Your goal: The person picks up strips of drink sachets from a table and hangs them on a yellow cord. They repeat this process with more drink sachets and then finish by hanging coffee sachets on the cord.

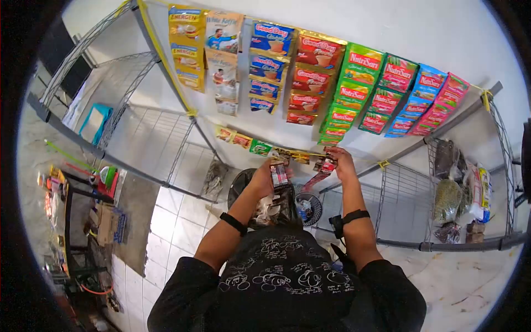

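Note:
My left hand [262, 180] is closed around a small dark packet with red and white print [279, 175], which looks like a sachet. To its right, my right hand [343, 164] grips a red-and-dark strip of sachets [327, 165] near its top; the strip's lower end hangs down towards the left. Both hands are just below a string where a green sachet [260, 147], a red-and-cream sachet [241, 140] and a dark-and-gold sachet [300, 156] hang. The print on the held packets is too small to read.
Above hang strips of Energen [187, 47], Good Day [319, 52] and NutriSari [362, 61] sachets. A black-lined bin [239, 187] and a mesh basket [315, 208] stand below. Wire shelves [406, 193] flank me, with bagged goods [448, 199] at right.

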Tool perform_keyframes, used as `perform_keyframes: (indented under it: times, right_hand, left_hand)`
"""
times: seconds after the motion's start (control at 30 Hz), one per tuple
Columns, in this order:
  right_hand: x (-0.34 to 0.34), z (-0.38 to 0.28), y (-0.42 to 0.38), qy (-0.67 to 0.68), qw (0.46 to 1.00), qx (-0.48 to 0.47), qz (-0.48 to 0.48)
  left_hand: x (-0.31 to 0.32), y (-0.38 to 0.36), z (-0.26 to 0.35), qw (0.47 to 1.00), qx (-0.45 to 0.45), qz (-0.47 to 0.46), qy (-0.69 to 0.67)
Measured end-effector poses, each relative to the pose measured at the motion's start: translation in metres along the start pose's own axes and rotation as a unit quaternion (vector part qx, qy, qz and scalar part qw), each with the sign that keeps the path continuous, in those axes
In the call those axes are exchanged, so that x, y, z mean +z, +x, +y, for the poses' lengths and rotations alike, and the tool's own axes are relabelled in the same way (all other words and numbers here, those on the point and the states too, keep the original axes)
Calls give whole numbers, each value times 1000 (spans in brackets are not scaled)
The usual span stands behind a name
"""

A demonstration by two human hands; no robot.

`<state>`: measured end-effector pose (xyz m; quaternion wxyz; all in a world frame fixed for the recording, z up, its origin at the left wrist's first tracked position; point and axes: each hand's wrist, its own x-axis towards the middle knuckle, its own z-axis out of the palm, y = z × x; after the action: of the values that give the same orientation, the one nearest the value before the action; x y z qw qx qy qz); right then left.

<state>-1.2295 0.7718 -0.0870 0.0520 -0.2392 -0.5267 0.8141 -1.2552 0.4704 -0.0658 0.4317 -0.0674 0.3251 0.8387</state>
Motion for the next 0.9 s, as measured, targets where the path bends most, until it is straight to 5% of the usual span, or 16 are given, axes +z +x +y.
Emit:
perform_keyframes:
  times: [0.33,0.4,0.53,0.6,0.73,0.9]
  right_hand:
    - [4,-44,-79,-112,991,-40,54]
    - [12,-70,-109,-203,977,-42,-40]
    - [41,-93,-137,-161,980,-93,-70]
    - [57,-104,-146,-158,980,-89,-79]
    - [91,-106,-153,-156,972,-109,-139]
    - [121,-101,-167,-215,950,-74,-216]
  left_hand:
    - [14,-55,39,984,71,28,163]
    - [3,-49,32,985,101,-31,137]
    - [20,-50,20,990,96,-84,53]
    - [25,-44,16,989,-11,-145,25]
    - [53,-40,10,981,-8,-195,11]
    - [82,-42,15,983,8,-160,-90]
